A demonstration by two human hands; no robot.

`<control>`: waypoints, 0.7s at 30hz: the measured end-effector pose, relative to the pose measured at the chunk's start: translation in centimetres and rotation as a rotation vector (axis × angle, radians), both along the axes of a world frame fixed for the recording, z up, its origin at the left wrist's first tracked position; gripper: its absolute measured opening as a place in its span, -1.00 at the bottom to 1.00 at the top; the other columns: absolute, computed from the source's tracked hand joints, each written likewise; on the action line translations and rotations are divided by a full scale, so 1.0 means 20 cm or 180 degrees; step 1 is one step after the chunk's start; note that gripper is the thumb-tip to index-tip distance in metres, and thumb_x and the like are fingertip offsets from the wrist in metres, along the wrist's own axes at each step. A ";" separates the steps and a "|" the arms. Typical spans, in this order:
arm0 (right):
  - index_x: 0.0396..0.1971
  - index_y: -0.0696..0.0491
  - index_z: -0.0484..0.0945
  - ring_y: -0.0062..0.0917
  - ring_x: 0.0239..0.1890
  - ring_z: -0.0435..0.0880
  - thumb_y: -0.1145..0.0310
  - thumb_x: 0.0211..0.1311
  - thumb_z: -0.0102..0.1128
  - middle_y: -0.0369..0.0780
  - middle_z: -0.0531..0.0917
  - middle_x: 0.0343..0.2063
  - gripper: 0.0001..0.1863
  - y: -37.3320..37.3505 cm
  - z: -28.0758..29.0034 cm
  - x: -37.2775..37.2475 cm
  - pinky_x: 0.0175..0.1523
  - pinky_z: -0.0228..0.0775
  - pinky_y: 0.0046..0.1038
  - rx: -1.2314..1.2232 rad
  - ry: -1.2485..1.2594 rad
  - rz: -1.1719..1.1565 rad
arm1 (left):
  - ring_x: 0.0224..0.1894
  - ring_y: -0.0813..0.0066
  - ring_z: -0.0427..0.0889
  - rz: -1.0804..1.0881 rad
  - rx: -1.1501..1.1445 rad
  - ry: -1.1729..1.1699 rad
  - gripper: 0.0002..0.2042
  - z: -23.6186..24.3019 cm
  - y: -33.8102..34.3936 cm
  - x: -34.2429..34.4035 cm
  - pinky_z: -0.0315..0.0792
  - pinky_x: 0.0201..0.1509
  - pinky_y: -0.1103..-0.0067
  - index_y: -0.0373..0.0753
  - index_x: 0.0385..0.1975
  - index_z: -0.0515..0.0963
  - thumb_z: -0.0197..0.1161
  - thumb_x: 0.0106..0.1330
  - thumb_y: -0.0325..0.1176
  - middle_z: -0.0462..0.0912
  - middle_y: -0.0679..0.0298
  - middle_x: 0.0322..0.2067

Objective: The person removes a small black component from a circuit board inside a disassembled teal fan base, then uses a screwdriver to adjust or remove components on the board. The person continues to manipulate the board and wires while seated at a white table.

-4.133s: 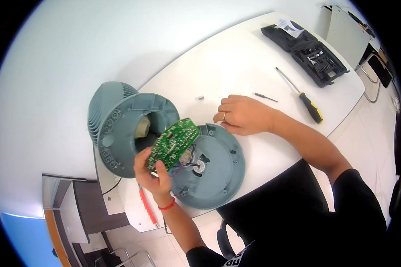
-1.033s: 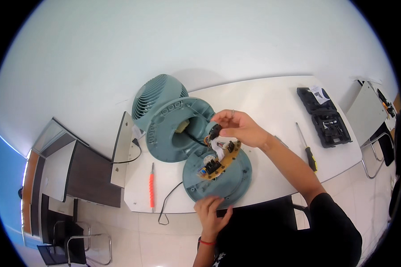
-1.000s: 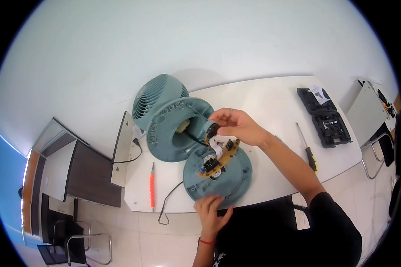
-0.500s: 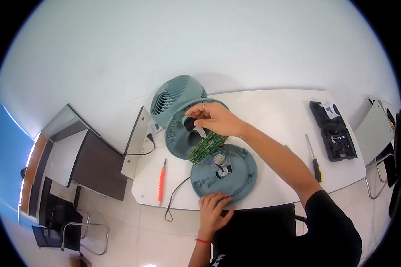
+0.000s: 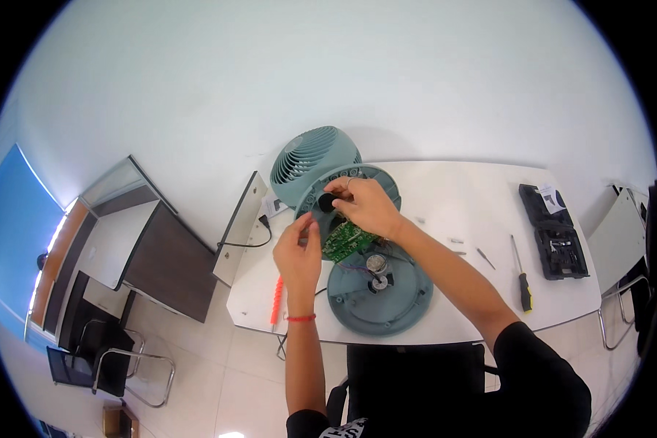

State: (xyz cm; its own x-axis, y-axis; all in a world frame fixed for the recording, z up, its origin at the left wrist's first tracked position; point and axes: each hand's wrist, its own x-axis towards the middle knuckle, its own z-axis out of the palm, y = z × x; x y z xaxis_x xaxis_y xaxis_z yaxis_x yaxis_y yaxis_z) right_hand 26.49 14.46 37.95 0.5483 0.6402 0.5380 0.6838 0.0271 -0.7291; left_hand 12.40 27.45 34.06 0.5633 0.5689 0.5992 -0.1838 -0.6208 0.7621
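My right hand is over the teal fan stand's upturned round housing, thumb and fingers closed on a round black piece. My left hand is raised beside the housing's near left edge, fingers bent and slightly apart, with nothing visible in it. Between the housing and a round teal base plate, a green circuit board sits tilted. Wires run from the board area to a silver motor on the plate. Behind the housing lies the slatted fan head.
On the white table, a red-handled tool lies at the left. A yellow-and-black screwdriver, a thin bit and a black tool case lie to the right. A black plug rests by the side panel.
My left hand has left the base plate's near edge and come up beside the housing. The right hand stays at the black piece. The whole view has shifted slightly.
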 end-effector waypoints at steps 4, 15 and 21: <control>0.05 0.22 0.63 -0.39 -0.11 0.79 0.53 0.28 0.28 -0.08 0.79 -0.13 -0.66 -0.01 0.03 -0.01 0.06 0.60 -0.41 -0.0006 0.0123 -0.0018 | -0.33 0.48 0.77 0.0078 -0.0034 0.0402 -0.65 0.02 -0.02 0.10 0.58 -0.20 0.56 -0.44 -0.01 0.69 0.42 0.35 -0.29 0.82 0.06 -0.30; -0.04 0.17 0.68 -0.26 -0.16 0.81 0.42 0.24 0.34 0.01 0.78 -0.20 -0.70 0.00 -0.05 0.02 -0.02 0.63 -0.35 0.0150 -0.0135 -0.0465 | -0.41 0.53 0.75 0.0238 -0.0398 0.0022 -0.72 0.01 -0.09 0.21 0.54 -0.27 0.58 -0.44 -0.11 0.73 0.44 0.34 -0.33 0.81 0.09 -0.42; -0.07 0.08 0.68 -0.23 0.04 0.70 0.35 0.17 0.41 -0.07 0.75 -0.13 -0.68 -0.01 -0.03 0.02 0.14 0.53 -0.33 -0.0012 -0.1048 -0.0806 | -0.40 0.62 0.70 0.0191 -0.0802 -0.0106 -0.72 -0.01 -0.05 0.22 0.53 -0.26 0.63 -0.46 -0.10 0.73 0.47 0.32 -0.36 0.81 0.17 -0.42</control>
State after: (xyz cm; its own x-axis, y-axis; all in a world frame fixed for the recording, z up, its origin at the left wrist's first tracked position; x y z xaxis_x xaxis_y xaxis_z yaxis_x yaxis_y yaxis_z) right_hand 26.91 14.31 37.44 0.4878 0.5096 0.7088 0.8652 -0.1742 -0.4702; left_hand 16.88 26.42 33.85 0.5063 0.7345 0.4520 -0.1799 -0.4226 0.8883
